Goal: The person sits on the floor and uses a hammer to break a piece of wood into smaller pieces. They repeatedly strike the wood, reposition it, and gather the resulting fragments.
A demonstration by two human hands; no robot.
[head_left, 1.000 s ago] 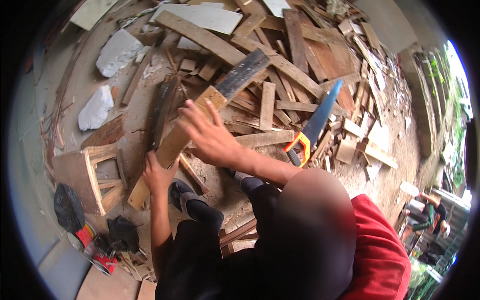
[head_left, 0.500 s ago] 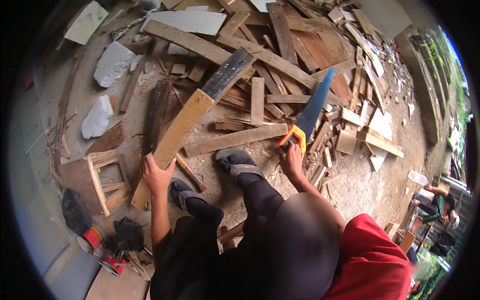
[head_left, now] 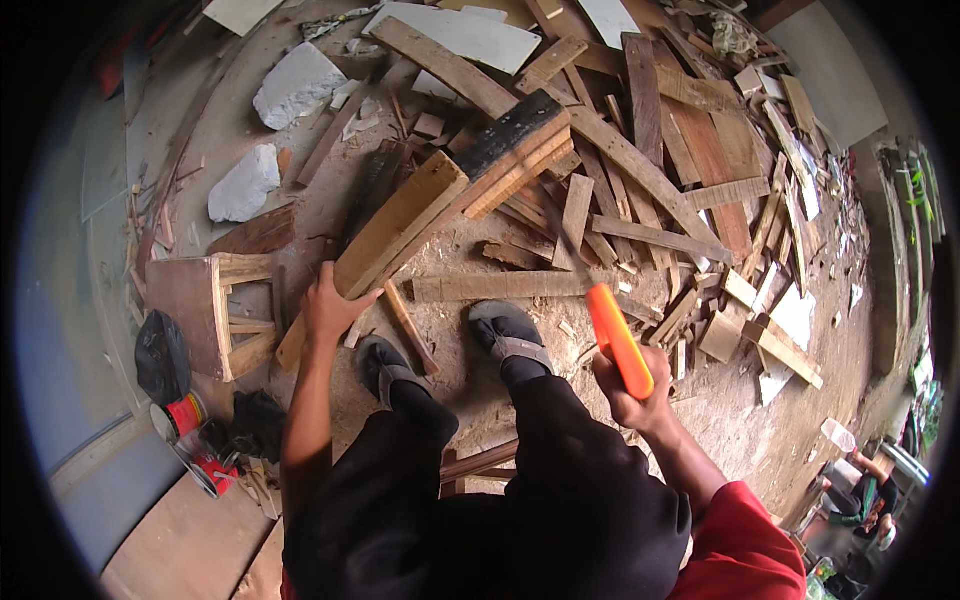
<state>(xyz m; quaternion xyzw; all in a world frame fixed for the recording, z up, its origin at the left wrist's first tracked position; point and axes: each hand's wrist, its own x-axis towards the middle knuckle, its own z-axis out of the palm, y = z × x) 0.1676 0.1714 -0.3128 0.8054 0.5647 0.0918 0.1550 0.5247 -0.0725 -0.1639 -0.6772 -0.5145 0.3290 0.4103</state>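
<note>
My left hand [head_left: 335, 305] grips a thick tan wooden board [head_left: 402, 222] near its close end, thumb along the near edge and fingers over the far side. The board slopes away up to the right. Its far end meets a black-topped timber [head_left: 512, 135], and I cannot tell how the two join. In my right hand [head_left: 632, 385] is a handsaw [head_left: 622, 340], held by its orange handle. The thin blade appears edge-on and blurred, pointing up and left toward the black-topped timber. Whether it touches that timber is unclear.
Scrap planks [head_left: 650, 190] lie heaped ahead and to the right. A plank [head_left: 500, 287] crosses the ground before my feet. White chunks [head_left: 298, 85] lie far left. A wooden frame [head_left: 190, 310], a black bag [head_left: 162, 358] and cans stand left. Another person [head_left: 860, 500] is far right.
My right hand has turned the saw from broadside to edge-on, its blade swinging left toward the black-topped timber. My left hand keeps hold of the board. The view has shifted.
</note>
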